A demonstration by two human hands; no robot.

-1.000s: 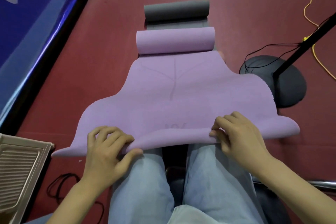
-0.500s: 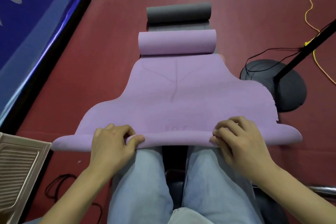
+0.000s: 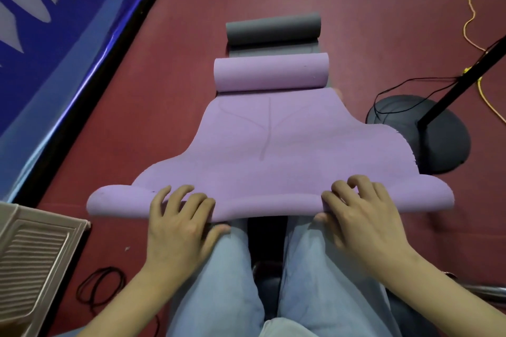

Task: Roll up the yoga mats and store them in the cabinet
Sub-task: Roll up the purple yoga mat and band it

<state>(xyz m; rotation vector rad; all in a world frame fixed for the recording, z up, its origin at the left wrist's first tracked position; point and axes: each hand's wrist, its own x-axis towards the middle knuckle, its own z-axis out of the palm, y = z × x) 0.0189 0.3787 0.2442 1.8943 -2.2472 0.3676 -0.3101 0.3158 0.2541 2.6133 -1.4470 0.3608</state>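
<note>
Two hands (image 3: pixel 180 224) (image 3: pixel 364 216) grip unlabelled purple mat (image 3: pixel 273 161).

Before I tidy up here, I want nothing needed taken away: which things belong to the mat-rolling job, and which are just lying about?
Job: purple yoga mat, grey yoga mat, left hand, right hand.

Lying about: black stand base, yellow cord, black cable loop, beige ribbed tray.

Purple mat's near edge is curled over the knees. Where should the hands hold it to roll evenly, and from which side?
Grip the curled near edge of the purple mat from the person's side, fingers over the fold and thumbs beneath, as the left hand and right hand do. Both outer ends of that edge flop loose beyond the hands, so a slightly wider hold would likely keep the roll straight.
</note>
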